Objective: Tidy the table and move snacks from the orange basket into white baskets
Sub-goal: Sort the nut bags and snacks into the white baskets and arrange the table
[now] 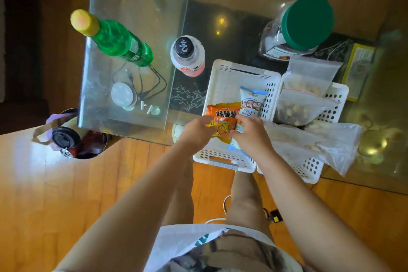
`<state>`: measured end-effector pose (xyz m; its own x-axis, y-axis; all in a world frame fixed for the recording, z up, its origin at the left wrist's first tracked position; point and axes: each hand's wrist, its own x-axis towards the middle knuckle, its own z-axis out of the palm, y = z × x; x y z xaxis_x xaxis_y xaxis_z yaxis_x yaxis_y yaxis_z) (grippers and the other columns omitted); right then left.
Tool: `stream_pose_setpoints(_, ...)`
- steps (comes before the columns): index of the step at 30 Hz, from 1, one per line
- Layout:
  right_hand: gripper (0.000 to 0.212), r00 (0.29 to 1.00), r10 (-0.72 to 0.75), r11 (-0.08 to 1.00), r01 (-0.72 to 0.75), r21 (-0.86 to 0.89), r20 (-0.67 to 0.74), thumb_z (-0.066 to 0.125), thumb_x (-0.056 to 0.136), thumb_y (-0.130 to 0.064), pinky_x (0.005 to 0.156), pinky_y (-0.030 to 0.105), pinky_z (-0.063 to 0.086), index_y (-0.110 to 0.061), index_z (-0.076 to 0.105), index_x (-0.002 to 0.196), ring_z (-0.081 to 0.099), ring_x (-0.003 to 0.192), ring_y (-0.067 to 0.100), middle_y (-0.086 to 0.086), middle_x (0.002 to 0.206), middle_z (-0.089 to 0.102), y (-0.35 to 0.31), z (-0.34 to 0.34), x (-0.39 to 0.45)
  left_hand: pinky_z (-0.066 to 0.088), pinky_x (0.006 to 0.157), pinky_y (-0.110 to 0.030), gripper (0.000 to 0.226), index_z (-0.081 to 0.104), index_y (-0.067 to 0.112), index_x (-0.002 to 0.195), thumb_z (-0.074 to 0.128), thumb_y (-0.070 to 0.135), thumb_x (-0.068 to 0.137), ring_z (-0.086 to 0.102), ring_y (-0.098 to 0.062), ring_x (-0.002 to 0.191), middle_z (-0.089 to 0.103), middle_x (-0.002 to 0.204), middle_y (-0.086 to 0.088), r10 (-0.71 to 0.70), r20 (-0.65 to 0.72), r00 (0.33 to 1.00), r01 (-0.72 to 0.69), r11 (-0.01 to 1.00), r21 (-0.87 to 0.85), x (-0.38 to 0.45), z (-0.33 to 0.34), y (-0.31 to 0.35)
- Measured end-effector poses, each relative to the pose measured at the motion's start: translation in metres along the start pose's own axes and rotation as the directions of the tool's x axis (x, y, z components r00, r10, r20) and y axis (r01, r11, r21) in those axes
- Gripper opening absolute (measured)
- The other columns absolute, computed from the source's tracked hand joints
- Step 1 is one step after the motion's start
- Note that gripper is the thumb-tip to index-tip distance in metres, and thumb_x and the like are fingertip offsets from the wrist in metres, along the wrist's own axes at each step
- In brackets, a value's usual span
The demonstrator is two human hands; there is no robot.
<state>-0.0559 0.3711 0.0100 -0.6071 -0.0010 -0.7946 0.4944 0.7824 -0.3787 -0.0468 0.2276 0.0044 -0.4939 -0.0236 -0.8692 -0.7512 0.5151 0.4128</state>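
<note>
— Packets first: where do we stand with them against the left white basket [223, 73]?

— We have both over its near half. Our left hand [196, 131] is curled onto the near end of the orange snack packet [221, 117], fingers closed on its lower edge. Our right hand [250, 132] is clenched on the near end of the blue-and-white packet [251, 100], just beside the orange one on the side toward the second white basket [331, 115].

— Which way do they run?

— Both lie with their long axis pointing away from us, toward the basket's far rim. The packets stretch forward from our fingers, so whatever we do next pushes or lowers along that line. The far half of the basket looks bare.

— Nearer hand?

— Each hand sits on its own packet; neither has to cross. We judge the packets are being set down side by side here, though we cannot tell whether they already touch the basket floor.

— And the orange basket?

— We do not see it. The second white basket, touching this one on its right, already holds clear zip bags [304, 104] of nuts.
</note>
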Motion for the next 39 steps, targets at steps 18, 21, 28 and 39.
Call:
stream_pose_setpoints(18,0.101,0.857,0.234,0.962,-0.271,-0.015,-0.459,0.079,0.070,-0.026,0.114,0.049,0.017,-0.042,0.013,0.145,0.002,0.144,0.035,0.008,0.158,-0.005,-0.101,-0.157,0.084,0.048,0.082,-0.021,0.053,0.050,0.024,0.130,0.068,0.012,0.082,0.053,-0.015,0.108,0.053,0.118,0.002,0.160,-0.409,0.899,-0.335,0.852,-0.403,-0.015,-0.220,0.018)
stream_pose_setpoints(21,0.095,0.844,0.122,0.962,-0.231,-0.148,-0.523,0.078,0.071,-0.024,0.106,0.048,0.031,-0.043,0.019,0.142,0.020,0.136,0.039,0.011,0.153,0.010,-0.090,-0.155,0.089,0.045,0.091,-0.030,0.039,0.052,0.020,0.126,0.061,0.016,0.088,0.051,-0.017,0.108,0.053,0.114,0.003,0.165,-0.485,0.859,-0.348,0.883,-0.316,-0.010,-0.214,0.015)
stream_pose_setpoints(28,0.083,0.729,-0.209,0.966,0.049,-0.256,-0.652,0.083,0.057,-0.025,0.088,0.041,0.042,-0.040,0.042,0.128,0.032,0.120,0.036,0.012,0.134,0.031,-0.089,-0.149,0.065,0.039,0.083,-0.027,0.040,0.049,0.018,0.127,0.060,0.021,0.089,0.050,-0.015,0.102,0.053,0.111,0.004,0.160,-0.529,0.834,-0.310,0.927,-0.209,-0.010,-0.204,0.004)
stream_pose_setpoints(39,0.096,0.679,-0.266,0.941,0.336,-0.033,-0.684,0.075,0.047,-0.042,0.078,-0.005,0.020,-0.040,0.033,0.133,0.025,0.119,0.018,0.010,0.128,0.031,-0.072,-0.090,-0.091,0.038,0.081,-0.029,0.039,0.046,0.020,0.128,0.057,0.022,0.090,0.051,-0.019,0.100,0.052,0.110,0.001,0.128,-0.486,0.864,-0.229,0.961,-0.153,-0.039,-0.170,-0.026)
